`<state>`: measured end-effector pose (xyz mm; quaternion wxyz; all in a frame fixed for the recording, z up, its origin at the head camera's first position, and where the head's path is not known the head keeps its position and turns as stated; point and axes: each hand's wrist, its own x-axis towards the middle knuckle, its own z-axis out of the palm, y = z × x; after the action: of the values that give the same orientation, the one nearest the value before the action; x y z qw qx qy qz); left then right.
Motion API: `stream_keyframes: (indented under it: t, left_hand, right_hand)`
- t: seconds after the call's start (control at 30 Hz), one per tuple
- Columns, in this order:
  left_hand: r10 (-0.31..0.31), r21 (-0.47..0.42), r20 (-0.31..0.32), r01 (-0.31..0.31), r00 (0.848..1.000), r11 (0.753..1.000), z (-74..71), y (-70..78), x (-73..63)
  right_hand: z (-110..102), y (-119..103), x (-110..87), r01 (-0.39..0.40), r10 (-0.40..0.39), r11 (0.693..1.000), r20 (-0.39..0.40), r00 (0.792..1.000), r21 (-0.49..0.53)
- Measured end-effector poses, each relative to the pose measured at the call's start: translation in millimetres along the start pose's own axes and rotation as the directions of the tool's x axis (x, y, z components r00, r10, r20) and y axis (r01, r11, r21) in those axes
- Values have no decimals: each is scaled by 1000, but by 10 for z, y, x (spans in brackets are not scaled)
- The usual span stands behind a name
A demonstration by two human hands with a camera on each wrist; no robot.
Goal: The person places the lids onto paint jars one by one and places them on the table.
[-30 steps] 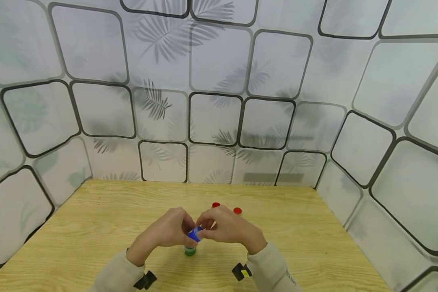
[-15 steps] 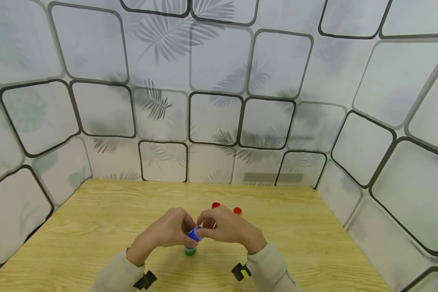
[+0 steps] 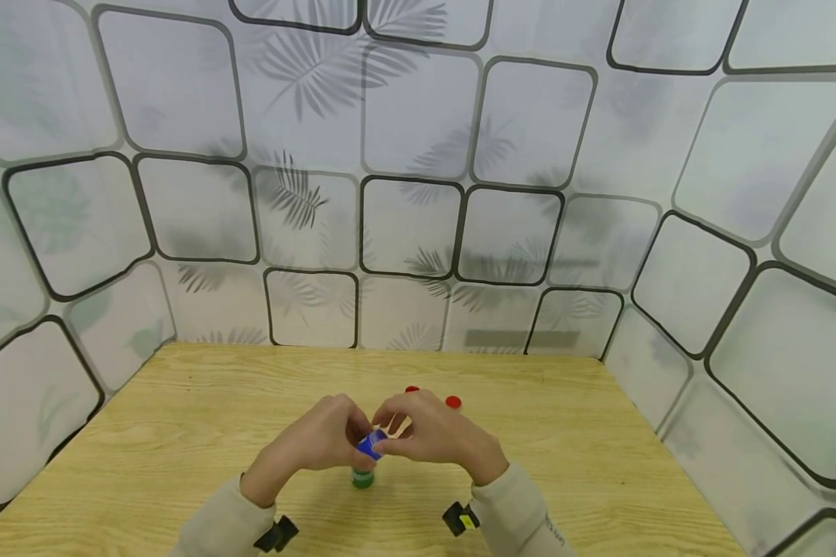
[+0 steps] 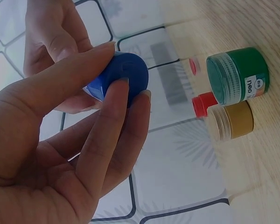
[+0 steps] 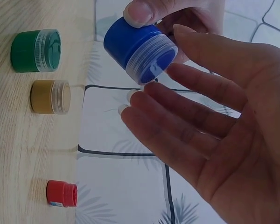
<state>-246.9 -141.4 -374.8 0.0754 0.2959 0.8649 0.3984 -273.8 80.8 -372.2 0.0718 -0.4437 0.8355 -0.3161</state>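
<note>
A small blue paint jar [image 3: 371,445] with a clear ribbed lid [image 5: 151,58] is held up over the table, tilted. My left hand [image 3: 330,437] pinches its blue body between thumb and fingers, its fingertips [image 4: 117,88] pressing the base. Beside the lid is my right hand [image 3: 428,433], its fingers spread and slightly bent, thumb and index fingertips [image 5: 175,70] right at the lid's edge. Below the hands stands a green paint jar [image 3: 363,479] with its clear lid on. A yellow-brown paint jar [image 5: 49,97] stands near it, hidden by the hands in the head view.
Behind my right hand, a small red paint jar [image 5: 60,193] stands without a lid, its rim showing. A round red-stained lid [image 3: 453,402] lies to its right. Patterned fabric [image 3: 418,232] encloses the wooden table [image 3: 564,464] at the back and sides.
The right fingers have loosened and lifted slightly from the blue jar's lid, opening a wider gap. The left hand and the jar have barely moved.
</note>
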Motion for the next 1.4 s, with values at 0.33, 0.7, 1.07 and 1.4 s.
stream_keyframes:
  t: [0.33,0.7,1.07,1.4]
  left_hand:
    - [-15,29,-13,16,1000,999,-11,7,11]
    - [-20,15,-12,20,1000,1000,-15,17,-5]
    - [-31,31,-17,32,999,999,-19,19,10]
    - [-42,-8,8,42,999,999,-24,27,-2]
  right_hand:
    - [2,-33,-1,47,-47,999,-3,999,15]
    - [1,-45,-2,82,-82,997,0,997,4]
    - [-12,-71,-3,106,-106,994,7,994,19]
    - [5,-41,3,98,-98,995,3,995,23]
